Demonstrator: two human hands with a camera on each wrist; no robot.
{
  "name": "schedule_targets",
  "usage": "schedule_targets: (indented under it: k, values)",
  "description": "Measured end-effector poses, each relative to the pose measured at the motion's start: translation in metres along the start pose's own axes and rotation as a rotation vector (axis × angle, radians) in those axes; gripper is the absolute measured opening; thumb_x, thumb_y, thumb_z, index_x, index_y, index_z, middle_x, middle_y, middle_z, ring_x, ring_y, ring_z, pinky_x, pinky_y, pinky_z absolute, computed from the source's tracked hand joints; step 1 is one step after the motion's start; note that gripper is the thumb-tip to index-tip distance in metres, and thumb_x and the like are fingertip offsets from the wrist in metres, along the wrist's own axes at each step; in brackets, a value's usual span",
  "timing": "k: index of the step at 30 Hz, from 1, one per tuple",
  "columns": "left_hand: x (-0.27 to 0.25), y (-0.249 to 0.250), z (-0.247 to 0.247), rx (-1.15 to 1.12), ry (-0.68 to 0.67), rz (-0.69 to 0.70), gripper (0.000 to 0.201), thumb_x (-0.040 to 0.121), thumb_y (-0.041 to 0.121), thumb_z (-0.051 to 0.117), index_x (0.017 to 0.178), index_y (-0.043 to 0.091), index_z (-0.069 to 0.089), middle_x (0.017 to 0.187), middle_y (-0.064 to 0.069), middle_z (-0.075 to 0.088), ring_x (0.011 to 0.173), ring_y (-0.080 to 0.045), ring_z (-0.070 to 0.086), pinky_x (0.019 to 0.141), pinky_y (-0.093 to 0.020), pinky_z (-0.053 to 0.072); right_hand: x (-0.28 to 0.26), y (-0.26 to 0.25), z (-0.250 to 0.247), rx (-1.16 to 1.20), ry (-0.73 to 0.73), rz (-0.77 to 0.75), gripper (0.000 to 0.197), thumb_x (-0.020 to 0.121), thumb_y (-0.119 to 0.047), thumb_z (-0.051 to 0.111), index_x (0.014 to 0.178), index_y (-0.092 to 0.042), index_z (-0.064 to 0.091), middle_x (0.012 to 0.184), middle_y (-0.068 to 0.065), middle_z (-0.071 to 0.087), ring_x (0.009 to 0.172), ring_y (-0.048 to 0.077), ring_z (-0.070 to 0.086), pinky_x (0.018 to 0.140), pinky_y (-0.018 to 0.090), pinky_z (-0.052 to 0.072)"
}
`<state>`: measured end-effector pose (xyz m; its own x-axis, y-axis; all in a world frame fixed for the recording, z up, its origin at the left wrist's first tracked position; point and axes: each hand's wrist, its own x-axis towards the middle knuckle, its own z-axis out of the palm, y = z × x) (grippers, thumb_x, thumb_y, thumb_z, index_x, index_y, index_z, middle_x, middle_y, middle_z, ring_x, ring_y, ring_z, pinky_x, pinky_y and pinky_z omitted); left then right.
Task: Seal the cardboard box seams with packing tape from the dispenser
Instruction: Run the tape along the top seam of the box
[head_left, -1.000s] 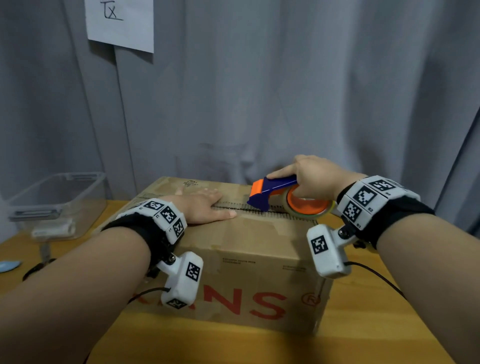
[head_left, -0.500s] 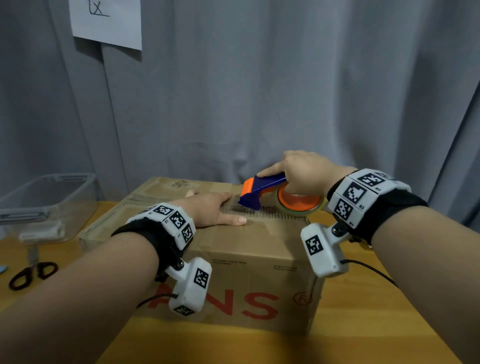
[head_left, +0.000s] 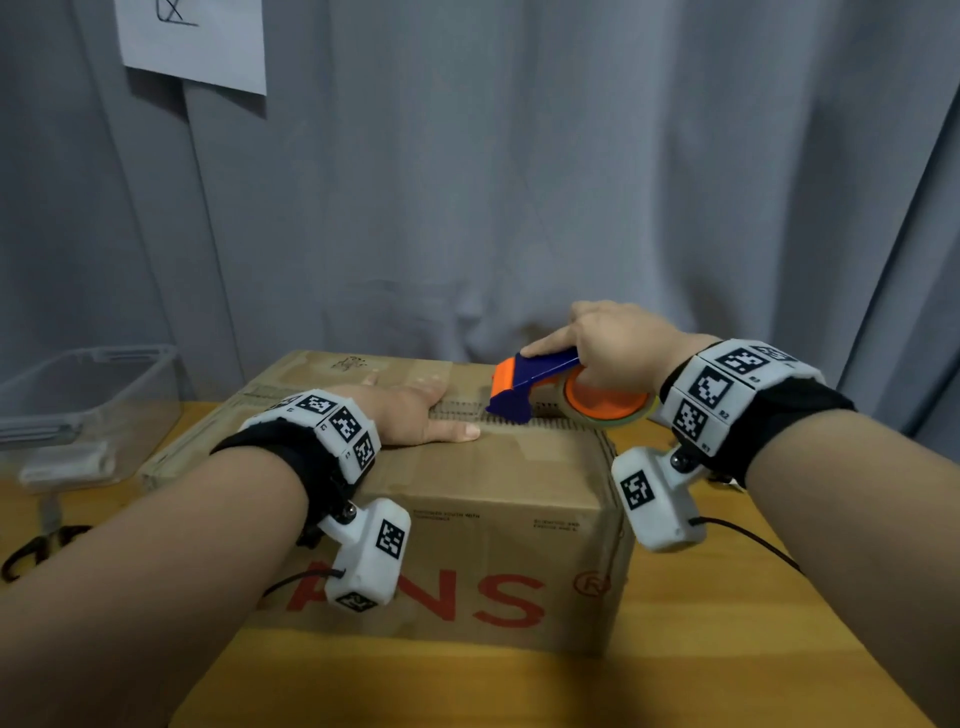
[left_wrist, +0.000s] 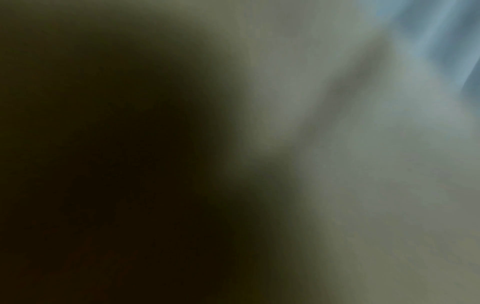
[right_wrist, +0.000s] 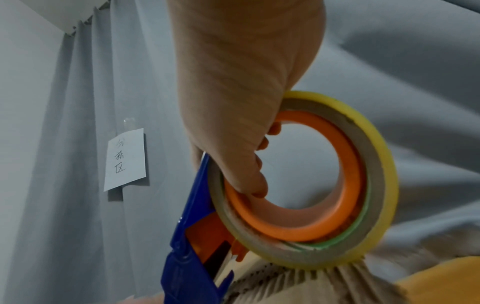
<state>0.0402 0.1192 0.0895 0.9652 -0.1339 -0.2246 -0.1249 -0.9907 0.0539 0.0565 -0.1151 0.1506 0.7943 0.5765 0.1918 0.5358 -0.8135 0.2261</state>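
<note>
Left hand (head_left: 415, 415): lies flat on top of the cardboard box (head_left: 483, 499), fingers straight and pressed down beside the centre seam; its wrist view is dark and blurred.
Right hand (head_left: 613, 348): grips the tape dispenser (head_left: 540, 382) from above, forefinger stretched along the blue body, other fingers curled through the orange hub.
Tape dispenser: blue frame with an orange front plate and orange ring; it carries a roll of clear, yellowish packing tape (right_wrist: 374, 164). Its blue nose touches the box top on the seam, just right of the left hand's fingertips.
Cardboard box: brown, closed, red letters on the near side, older tape patches on top; ridged flap edges line the seam. It stands on the table (head_left: 727, 649).
Table: yellow wood; a clear plastic bin (head_left: 88, 395) and scissors (head_left: 36, 551) sit at the left.
Behind: grey curtain (head_left: 519, 182) with a paper note (head_left: 192, 41).
</note>
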Motion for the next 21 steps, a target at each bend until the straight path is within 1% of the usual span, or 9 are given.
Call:
schedule_targets:
  k: [3,6,8,10,12,15,17,19,21]
  values:
    - [0.001,0.003,-0.001,-0.003,0.025,0.027,0.091,0.079,0.079,0.029,0.151,0.026,0.010,0.158,0.002,0.016,0.145,-0.018,0.014,0.115,-0.053,-0.006,0.003,0.000,0.002,0.006,0.001,0.005,0.058,0.085,-0.020,0.050,0.131,-0.053,0.043,0.091,-0.004,0.036,0.084,0.016,0.038,0.073,0.028,0.029]
    - [0.005,0.012,0.001,-0.013,0.061,0.060,0.092,0.076,0.081,0.030,0.150,0.027,0.016,0.155,0.004,0.025,0.143,-0.017,0.021,0.116,-0.051,-0.002,0.005,0.002,0.001,0.018,-0.007,0.000,0.058,0.085,-0.019,0.052,0.131,-0.053,0.044,0.088,-0.007,0.035,0.085,0.015,0.039,0.073,0.029,0.032]
    - [0.010,0.016,0.002,-0.052,0.079,0.084,0.096,0.070,0.086,0.032,0.148,0.031,0.021,0.151,0.006,0.035,0.140,-0.018,0.030,0.115,-0.051,0.006,0.006,0.004,0.001,0.023,-0.022,-0.005,0.058,0.085,-0.019,0.051,0.131,-0.053,0.043,0.088,-0.007,0.035,0.086,0.016,0.041,0.073,0.029,0.033]
    - [0.014,0.015,0.004,-0.121,0.102,0.093,0.103,0.060,0.092,0.033,0.145,0.034,0.027,0.145,0.007,0.043,0.134,-0.019,0.039,0.113,-0.050,0.018,0.008,0.005,-0.002,0.018,-0.037,-0.012,0.059,0.086,-0.019,0.050,0.132,-0.054,0.041,0.092,-0.004,0.037,0.088,0.018,0.044,0.072,0.030,0.033]
    - [0.016,0.012,0.005,-0.163,0.103,0.091,0.106,0.054,0.093,0.034,0.143,0.035,0.031,0.140,0.008,0.048,0.129,-0.019,0.045,0.111,-0.050,0.025,0.008,0.009,-0.009,0.009,-0.027,-0.020,0.059,0.085,-0.021,0.051,0.132,-0.055,0.041,0.093,-0.002,0.038,0.090,0.022,0.048,0.072,0.033,0.038]
    - [0.015,0.012,0.006,-0.145,0.098,0.085,0.103,0.057,0.092,0.032,0.143,0.035,0.027,0.141,0.009,0.048,0.130,-0.018,0.043,0.112,-0.050,0.023,0.005,0.014,-0.018,0.012,-0.008,-0.010,0.058,0.085,-0.022,0.051,0.131,-0.056,0.042,0.093,-0.002,0.039,0.089,0.024,0.051,0.075,0.036,0.045]
    - [0.012,0.014,0.006,-0.102,0.081,0.057,0.097,0.069,0.087,0.031,0.147,0.031,0.021,0.147,0.005,0.041,0.136,-0.019,0.036,0.115,-0.051,0.014,0.003,0.013,-0.013,0.009,-0.008,-0.017,0.059,0.085,-0.021,0.051,0.131,-0.055,0.041,0.092,-0.002,0.038,0.087,0.022,0.049,0.071,0.034,0.043]
    - [0.008,0.016,0.006,-0.064,0.066,0.020,0.089,0.079,0.078,0.029,0.150,0.026,0.015,0.153,0.001,0.032,0.141,-0.020,0.027,0.117,-0.050,0.003,-0.001,0.015,-0.003,0.017,-0.013,-0.012,0.060,0.085,-0.021,0.051,0.132,-0.055,0.040,0.092,-0.002,0.038,0.087,0.022,0.048,0.067,0.030,0.036]
    - [0.006,0.017,0.005,-0.043,0.048,0.007,0.087,0.082,0.076,0.028,0.151,0.026,0.012,0.155,0.000,0.026,0.143,-0.020,0.022,0.117,-0.049,-0.001,-0.011,0.026,0.002,0.011,-0.021,0.011,0.059,0.084,-0.024,0.053,0.132,-0.055,0.040,0.092,-0.001,0.040,0.090,0.023,0.051,0.069,0.031,0.038]
